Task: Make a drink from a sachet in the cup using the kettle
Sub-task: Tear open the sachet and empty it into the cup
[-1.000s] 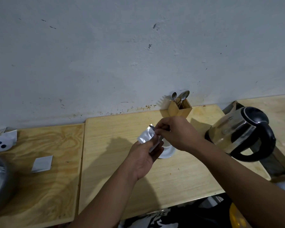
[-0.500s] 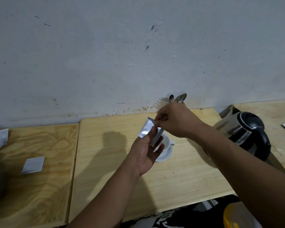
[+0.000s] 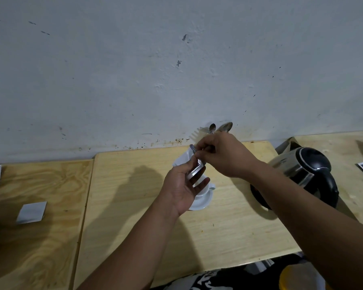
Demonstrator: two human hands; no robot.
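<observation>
A silver sachet is held upright above the middle table between both hands. My left hand grips its lower part from below. My right hand pinches its top edge from the right. Under my left hand a white cup stands on a white saucer, both partly hidden by the fingers. A steel kettle with a black lid and handle stands to the right, apart from the hands.
Spoons stick up from a holder against the wall, mostly hidden behind my right hand. A second silver sachet lies flat on the left table. A gap runs between the left and middle tables. Paper lies at the far right edge.
The view has shifted, so the tables sit slightly lower and further right. Both hands stay on the sachet, held a little higher above the cup.
</observation>
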